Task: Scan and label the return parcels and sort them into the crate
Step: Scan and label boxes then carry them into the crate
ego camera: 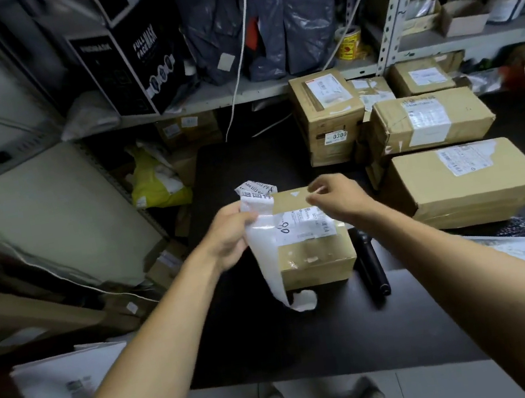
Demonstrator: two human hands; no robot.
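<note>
A small cardboard parcel [316, 259] sits in the middle of the black table [309, 338], with a white shipping label on top marked "90". My left hand [230, 234] grips a long strip of white labels [262, 243] that curls down past the parcel's left side onto the table. My right hand [339, 196] hovers over the parcel's top far edge, thumb and forefinger pinched together; what they pinch is too small to make out. A black handheld scanner [372, 267] lies just right of the parcel.
Several larger cardboard boxes [466, 182] stand at the table's right and far right. Metal shelves [238, 95] behind hold grey bags, a black mask box [127, 55] and a yellow tape roll [348, 42]. White mailers [67, 384] lie at the lower left.
</note>
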